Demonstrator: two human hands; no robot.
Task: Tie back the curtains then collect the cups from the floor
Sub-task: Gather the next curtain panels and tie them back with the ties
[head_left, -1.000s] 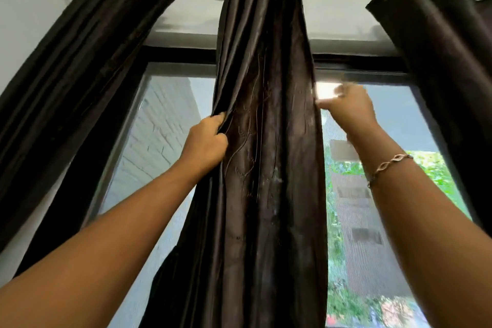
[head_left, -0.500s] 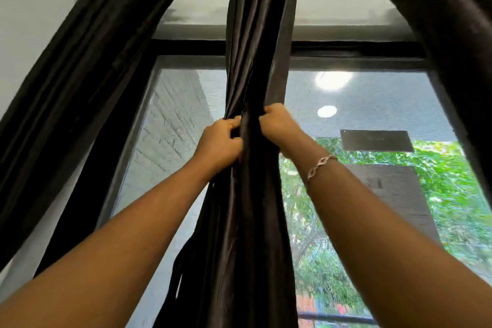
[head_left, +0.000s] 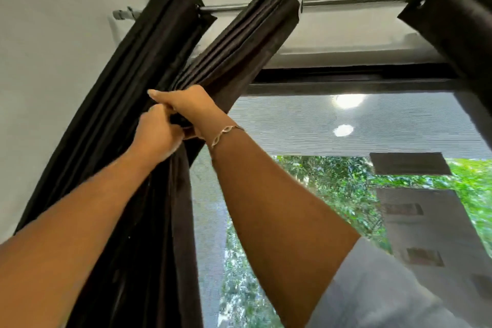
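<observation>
While both hands clamp it, the middle curtain (head_left: 239, 42) sits gathered into tight folds toward 10 o'clock of the view. It slants from the rod (head_left: 359, 0) down to the grip and presses against the left curtain (head_left: 127, 93). The left hand (head_left: 157, 134) has its fingers curled round the bundle from below. The right hand (head_left: 186, 105) lies over it just above, fingers wrapped on the folds, one fingertip stretched toward 9 o'clock. The two hands touch.

Half a second ago the same bundle hung straight down at the middle of the window, with the hands side by side. Now it has been drawn over to the left curtain, and the right wrist crosses above the left.

A bracelet (head_left: 226, 132) circles the right wrist, and a grey sleeve (head_left: 386, 293) shows at 5 o'clock. The right curtain (head_left: 458, 24) hangs at 2 o'clock, well apart. The window (head_left: 306, 125) between them stands uncovered, with green trees (head_left: 332, 189) beyond it; the forearms cross its lower left part.
</observation>
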